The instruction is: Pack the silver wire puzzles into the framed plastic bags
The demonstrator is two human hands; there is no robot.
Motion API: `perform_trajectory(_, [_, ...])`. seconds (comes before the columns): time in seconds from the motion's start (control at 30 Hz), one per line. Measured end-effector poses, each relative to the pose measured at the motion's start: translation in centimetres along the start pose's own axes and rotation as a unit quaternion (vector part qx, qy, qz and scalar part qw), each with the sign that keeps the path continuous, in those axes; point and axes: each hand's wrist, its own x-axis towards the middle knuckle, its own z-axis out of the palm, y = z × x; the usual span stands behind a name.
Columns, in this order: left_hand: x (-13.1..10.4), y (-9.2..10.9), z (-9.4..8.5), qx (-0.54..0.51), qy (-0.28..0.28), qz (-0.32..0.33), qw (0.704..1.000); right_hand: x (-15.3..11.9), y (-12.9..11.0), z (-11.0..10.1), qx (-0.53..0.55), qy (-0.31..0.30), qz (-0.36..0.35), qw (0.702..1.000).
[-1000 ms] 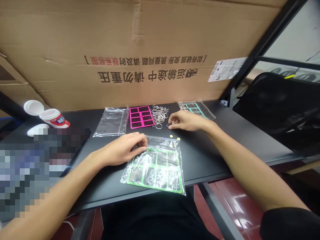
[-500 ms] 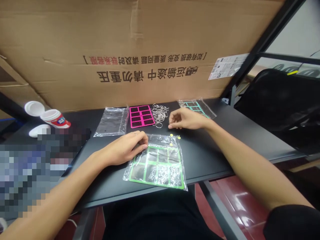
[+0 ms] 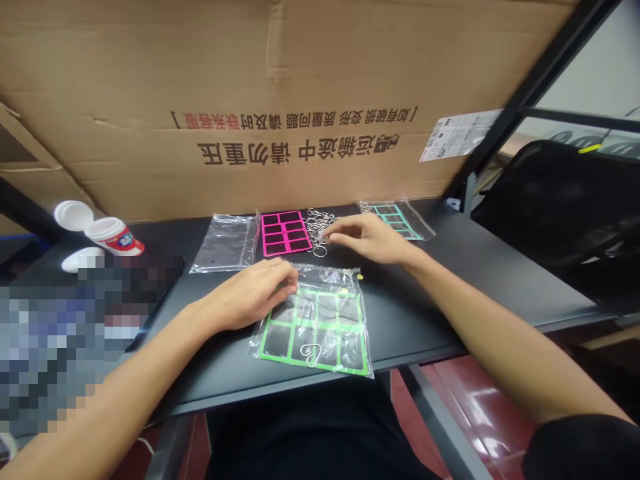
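Right hand at the rings, left hand on the bag

With twelve pointing away from the person, the rings [image 3: 317, 230] lie at nine o'clock from the right hand [image 3: 373, 238], right at its fingertips. Its thumb and forefinger stand narrowly apart; whether they hold a ring cannot be told.

The left hand [image 3: 263, 291] rests curled on the bag [image 3: 327, 276], its grip unclear. From it, the green frame [image 3: 315, 327] inside the bag lies at four o'clock, and a looped wire [image 3: 311, 355] at five, over that frame.

The pink frame [image 3: 285, 235] sits at nine from the rings, just beside them. The teal frame [image 3: 397, 220] lies at two from the right hand.
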Motion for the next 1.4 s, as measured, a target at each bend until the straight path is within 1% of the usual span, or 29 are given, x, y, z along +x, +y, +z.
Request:
perform_trajectory(0.03, [0.0,0.0,0.0,0.001,-0.007,-0.007,1.000,0.0,0.8,0.0,-0.041,0.029,0.007,0.999])
perform_trajectory(0.07, [0.0,0.1,-0.1,0.002,-0.013,-0.011,1.000,0.1,1.5,0.0,-0.077,0.042,0.012,0.996])
perform_trajectory(0.13, [0.0,0.1,-0.1,0.001,-0.018,-0.015,1.000,0.2,2.3,0.5,-0.129,0.036,0.017,0.991])
perform_trajectory(0.2, [0.0,0.2,-0.2,0.002,-0.020,-0.018,1.000,0.3,2.3,1.3,-0.153,0.027,0.016,0.988])
perform_trajectory(0.33, [0.0,0.5,-0.3,0.006,-0.022,-0.018,1.000,0.7,1.7,2.9,-0.196,0.034,0.010,0.980])
perform_trajectory(0.43, [0.0,0.6,-0.3,0.008,-0.020,-0.021,1.000,0.9,1.6,3.5,-0.213,0.017,0.014,0.977])
perform_trajectory(0.53, [0.1,0.5,-0.3,0.009,-0.023,-0.022,0.999,0.9,1.5,3.3,-0.203,0.000,0.026,0.979])
perform_trajectory(0.67, [0.1,0.5,-0.3,0.009,-0.030,-0.026,0.999,0.7,1.3,2.2,-0.185,-0.044,0.044,0.981])
perform_trajectory(0.73, [0.0,0.5,-0.3,0.007,-0.031,-0.029,0.999,0.4,1.4,1.5,-0.174,-0.050,0.051,0.982])
perform_trajectory(0.8, [0.0,0.4,-0.3,0.001,-0.032,-0.034,0.999,0.2,1.7,0.9,-0.166,-0.041,0.059,0.983])
perform_trajectory(0.9, [-0.1,0.4,-0.3,-0.010,-0.033,-0.036,0.999,-0.1,2.2,0.3,-0.172,-0.022,0.074,0.982])
perform_trajectory(1.0, [-0.1,0.3,-0.3,-0.011,-0.029,-0.029,0.999,-0.1,2.4,-0.1,-0.176,0.003,0.073,0.982])
perform_trajectory(1.1, [-0.1,0.3,-0.3,-0.008,-0.026,-0.024,0.999,0.0,2.0,-0.3,-0.160,0.074,0.057,0.983])
perform_trajectory(1.17, [-0.1,0.3,-0.3,-0.008,-0.022,-0.024,0.999,0.1,1.6,-0.5,-0.126,0.132,0.035,0.983])
perform_trajectory(1.3, [-0.2,0.2,-0.2,-0.011,-0.015,-0.022,1.000,0.1,0.6,-1.1,0.000,0.226,-0.009,0.974])
perform_trajectory(1.33, [-0.2,0.2,-0.2,-0.012,-0.015,-0.021,1.000,0.1,0.5,-1.2,0.026,0.235,-0.014,0.971])
perform_trajectory(1.4, [-0.2,0.1,-0.2,-0.013,-0.014,-0.014,1.000,0.0,0.3,-1.4,0.064,0.230,-0.015,0.971])
